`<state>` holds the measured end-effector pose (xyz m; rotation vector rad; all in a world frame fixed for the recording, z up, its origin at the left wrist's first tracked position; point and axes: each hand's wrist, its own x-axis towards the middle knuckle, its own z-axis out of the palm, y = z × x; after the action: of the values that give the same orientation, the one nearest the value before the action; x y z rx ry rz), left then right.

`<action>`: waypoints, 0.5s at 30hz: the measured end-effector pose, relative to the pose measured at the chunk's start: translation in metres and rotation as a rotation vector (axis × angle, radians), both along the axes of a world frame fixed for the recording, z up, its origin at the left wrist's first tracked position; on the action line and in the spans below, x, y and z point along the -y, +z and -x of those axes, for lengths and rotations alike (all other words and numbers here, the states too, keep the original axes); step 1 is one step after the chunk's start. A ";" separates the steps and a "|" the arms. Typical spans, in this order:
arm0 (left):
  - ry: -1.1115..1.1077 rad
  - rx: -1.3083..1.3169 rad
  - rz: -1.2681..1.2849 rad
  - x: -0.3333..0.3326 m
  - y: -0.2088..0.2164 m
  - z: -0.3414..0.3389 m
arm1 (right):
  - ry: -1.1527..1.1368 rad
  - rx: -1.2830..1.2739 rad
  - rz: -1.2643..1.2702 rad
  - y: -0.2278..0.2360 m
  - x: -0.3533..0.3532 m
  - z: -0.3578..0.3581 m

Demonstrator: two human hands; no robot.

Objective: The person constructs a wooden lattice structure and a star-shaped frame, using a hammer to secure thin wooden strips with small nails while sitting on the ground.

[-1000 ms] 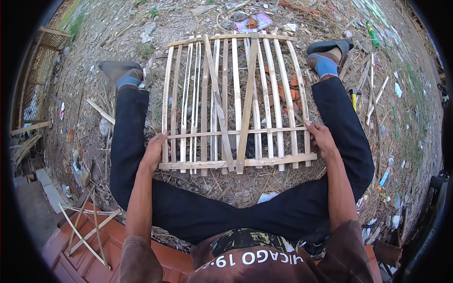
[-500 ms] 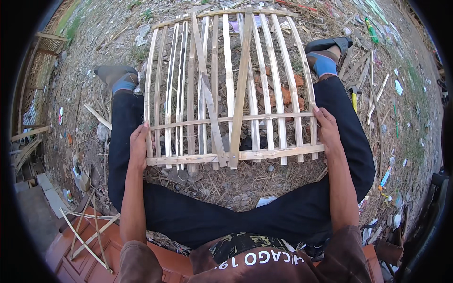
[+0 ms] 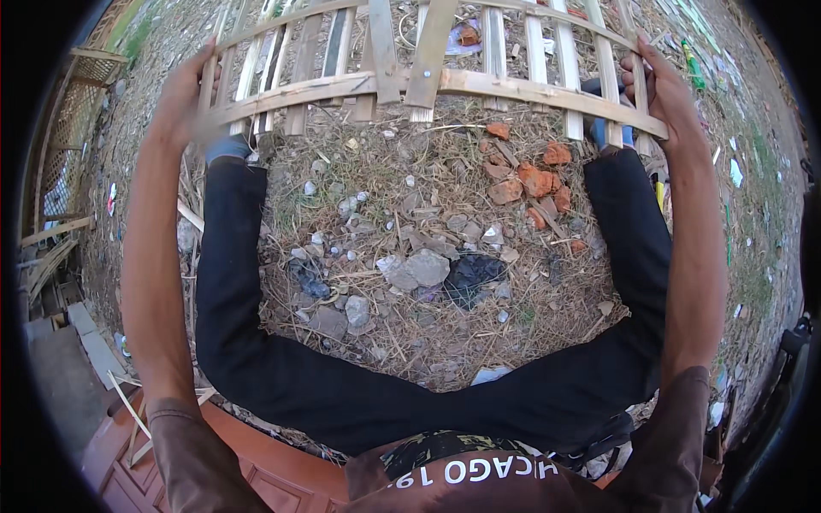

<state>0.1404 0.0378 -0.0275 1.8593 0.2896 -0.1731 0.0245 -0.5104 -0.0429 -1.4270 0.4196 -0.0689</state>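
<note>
A panel of thin wooden slats (image 3: 342, 88) is held up at the far side, cut off by the top of the view. Two crosswise strips tie its upright slats together, and two slanting slats come close together near the middle of its near edge. At its left edge my left hand (image 3: 186, 85) is closed around the outer slat. My right hand (image 3: 663, 85) grips the opposite edge, with fingers curled behind the wood. Both arms are stretched forward. Below the panel, bare ground shows between my legs.
Broken red brick pieces (image 3: 536, 181), grey stones (image 3: 426, 268) and a dark plastic scrap (image 3: 475, 278) lie on straw-strewn ground between my legs. A reddish-brown panelled wooden piece (image 3: 274, 474) is beneath me at lower left. A green bottle (image 3: 691, 61) lies at far right.
Both hands have moved forward and up with the slatted panel, from above my knees to the top of the view. The brick pieces and stones under it are now uncovered.
</note>
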 end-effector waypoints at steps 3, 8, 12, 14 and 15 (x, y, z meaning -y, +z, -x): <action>-0.031 -0.005 0.031 -0.008 0.025 -0.029 | 0.088 0.025 -0.047 0.013 0.030 -0.028; -0.101 0.010 0.085 -0.004 0.037 -0.037 | 0.250 0.054 -0.188 0.022 0.037 -0.035; -0.042 0.008 0.052 0.007 0.010 -0.029 | 0.104 0.137 -0.144 0.017 0.010 -0.018; -0.037 0.008 0.006 0.006 0.003 -0.025 | 0.135 0.117 -0.162 0.006 0.023 -0.016; -0.036 0.010 -0.033 0.005 -0.001 -0.024 | 0.161 0.099 -0.173 0.005 0.023 -0.015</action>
<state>0.1645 0.0325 -0.0285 1.8984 0.2529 -0.1848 0.0396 -0.5332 -0.0384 -1.2764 0.2223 0.0270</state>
